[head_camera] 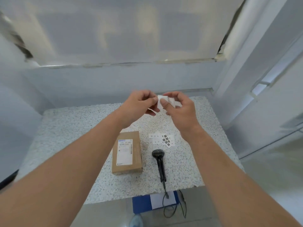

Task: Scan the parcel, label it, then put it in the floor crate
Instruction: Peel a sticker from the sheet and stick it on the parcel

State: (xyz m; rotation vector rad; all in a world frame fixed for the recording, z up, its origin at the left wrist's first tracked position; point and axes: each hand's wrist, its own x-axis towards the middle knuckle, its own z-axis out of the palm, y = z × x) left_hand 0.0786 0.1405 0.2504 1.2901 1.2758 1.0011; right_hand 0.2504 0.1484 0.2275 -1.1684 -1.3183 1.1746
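A brown cardboard parcel (127, 153) with a white shipping slip on top lies flat on the speckled table (65, 128). To its right lies a black handheld scanner (159, 163), cable trailing off the front edge. Both hands are raised above the far half of the table. My left hand (141, 104) and my right hand (178, 107) pinch a small white label strip (162, 99) between their fingertips. A blue floor crate (141, 205) shows below the table's front edge, with a white sheet inside.
Loose white labels (164, 140) with black printed characters lie on the table behind the scanner. A white wall and frosted window stand behind the table. A window frame runs along the right. A light shoe (136, 221) shows on the floor.
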